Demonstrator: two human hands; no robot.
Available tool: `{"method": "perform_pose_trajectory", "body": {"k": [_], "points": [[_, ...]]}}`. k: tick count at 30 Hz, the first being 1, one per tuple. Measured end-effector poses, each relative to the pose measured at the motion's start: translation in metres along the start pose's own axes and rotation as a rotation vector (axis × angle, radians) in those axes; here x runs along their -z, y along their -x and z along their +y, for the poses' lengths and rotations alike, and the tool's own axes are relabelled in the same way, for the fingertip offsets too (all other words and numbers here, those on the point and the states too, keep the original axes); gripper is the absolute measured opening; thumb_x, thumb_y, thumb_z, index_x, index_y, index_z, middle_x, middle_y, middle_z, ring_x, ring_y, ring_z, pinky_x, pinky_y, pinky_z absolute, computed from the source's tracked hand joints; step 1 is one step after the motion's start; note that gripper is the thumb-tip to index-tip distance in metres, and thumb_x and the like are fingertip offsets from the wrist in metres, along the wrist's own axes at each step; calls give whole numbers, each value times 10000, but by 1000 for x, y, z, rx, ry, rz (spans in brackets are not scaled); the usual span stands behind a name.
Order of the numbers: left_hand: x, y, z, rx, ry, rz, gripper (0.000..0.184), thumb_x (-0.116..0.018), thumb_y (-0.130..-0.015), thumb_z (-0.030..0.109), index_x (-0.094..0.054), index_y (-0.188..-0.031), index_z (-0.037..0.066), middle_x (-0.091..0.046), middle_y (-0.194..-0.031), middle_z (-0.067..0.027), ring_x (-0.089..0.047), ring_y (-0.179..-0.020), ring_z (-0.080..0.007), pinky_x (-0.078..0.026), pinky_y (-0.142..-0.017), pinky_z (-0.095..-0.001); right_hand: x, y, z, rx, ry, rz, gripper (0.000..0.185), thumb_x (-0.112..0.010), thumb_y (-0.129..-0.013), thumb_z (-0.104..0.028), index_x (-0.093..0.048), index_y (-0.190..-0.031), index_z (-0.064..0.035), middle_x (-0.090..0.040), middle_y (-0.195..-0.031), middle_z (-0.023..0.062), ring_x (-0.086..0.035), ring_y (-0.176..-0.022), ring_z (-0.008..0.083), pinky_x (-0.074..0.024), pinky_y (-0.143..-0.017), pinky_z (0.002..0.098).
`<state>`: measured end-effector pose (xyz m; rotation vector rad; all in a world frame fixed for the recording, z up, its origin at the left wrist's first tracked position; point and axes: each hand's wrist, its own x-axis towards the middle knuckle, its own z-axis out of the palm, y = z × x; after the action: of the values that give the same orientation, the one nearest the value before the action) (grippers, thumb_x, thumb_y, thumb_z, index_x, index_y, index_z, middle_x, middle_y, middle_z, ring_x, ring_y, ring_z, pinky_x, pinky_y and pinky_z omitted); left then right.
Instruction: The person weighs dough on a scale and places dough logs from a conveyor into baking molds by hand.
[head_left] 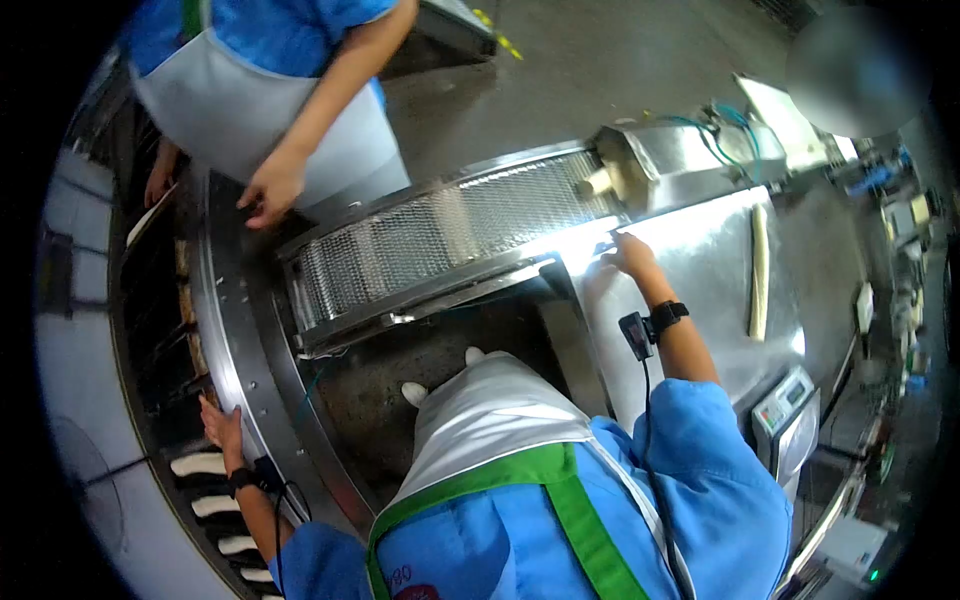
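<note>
My left hand (224, 430) is at the metal rail (232, 370) of the line on the left, its fingers outstretched and holding nothing. Just below it, white dough strips (200, 464) lie side by side in dark trays. My right hand (632, 258) reaches to the near end of the mesh conveyor (450, 225), by the corner of a shiny steel table (690, 260). Its fingers point forward, with nothing visible in them, though glare blurs the fingertips. A long dough roll (759, 275) rests on the steel table, to the right of that hand.
Across the mesh conveyor stands a co-worker in a white apron (250, 120), one hand (275, 185) over the left line. A metal housing (685, 160) sits at the conveyor's right end. A digital scale (787, 402) is at the table's near right corner.
</note>
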<state>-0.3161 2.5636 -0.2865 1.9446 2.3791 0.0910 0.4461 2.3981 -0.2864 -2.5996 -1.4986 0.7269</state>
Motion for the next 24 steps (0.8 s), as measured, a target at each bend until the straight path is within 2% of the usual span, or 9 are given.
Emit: {"method": "perform_pose_trajectory", "body": {"k": [2,5,6,8,10,16,20,23,24], "points": [[-49,-27,-63,-152,-10,30,880,-638,-610,228,-81,-1273,69,-204,-1280,-129,-193,-1170,-278,-164,-948,-341,-2,-21,-4,154,-4,219,521,-619,-615,-218,-432,-1068,-44,-487,-973,207,-468,-906,347,-388,-776,370],[-6,0,5,-109,-38,16,822,-631,-606,256,-167,-1249,39,-245,-1261,-132,-220,-1156,-261,-163,-958,-342,-5,-57,-19,160,67,365,651,-671,-578,-172,-364,-1139,-51,-433,-1087,183,-398,-1014,339,-366,-814,359],[-2,6,10,-147,-218,121,843,-640,-587,269,-169,-1246,38,-258,-1250,-144,-230,-1149,-261,-169,-955,-334,-26,-90,16,388,249,489,671,-664,-584,-162,-345,-1169,-79,-404,-1114,194,-370,-1046,337,-352,-832,372],[85,26,94,214,33,-324,881,-633,-593,266,-99,-1264,64,-230,-1259,-164,-202,-1163,-286,-142,-958,-354,-5,-82,-18,305,285,342,658,-556,-654,-100,-254,-1235,-162,-308,-1212,201,-324,-1108,325,-312,-890,385],[27,22,52,170,-12,-74,883,-591,-629,293,-23,-1272,85,-156,-1293,-152,-93,-1210,-298,-40,-971,-404,-12,-105,-30,209,412,247,643,-524,-662,-54,-263,-1229,-209,-296,-1218,200,-364,-1058,371,-360,-841,392],[37,27,60,197,-8,-62,879,-580,-630,313,-23,-1276,100,-136,-1304,-114,-71,-1217,-269,-38,-976,-380,-25,-125,-62,231,558,354,574,-659,-594,-267,-404,-1097,-163,-344,-1155,200,-467,-869,369,-443,-663,410],[39,24,55,167,40,-64,865,-583,-637,305,-38,-1273,88,-154,-1298,-118,-79,-1215,-268,-40,-977,-391,-38,-138,-59,409,528,475,550,-647,-608,-230,-415,-1083,-76,-405,-1091,214,-477,-851,354,-437,-648,421],[39,28,53,122,46,3,840,-580,-646,286,-57,-1270,81,-181,-1288,-125,-100,-1211,-270,-52,-976,-402,-14,-108,-88,312,412,254,541,-639,-612,-176,-414,-1085,-42,-444,-1046,221,-504,-826,331,-435,-661,416],[35,27,51,118,50,34,827,-580,-643,272,-74,-1267,75,-202,-1279,-133,-119,-1206,-273,-63,-975,-408,-11,-112,-63,515,343,381,543,-638,-578,-127,-422,-1068,-34,-458,-1033,211,-517,-823,316,-436,-679,390]]}}
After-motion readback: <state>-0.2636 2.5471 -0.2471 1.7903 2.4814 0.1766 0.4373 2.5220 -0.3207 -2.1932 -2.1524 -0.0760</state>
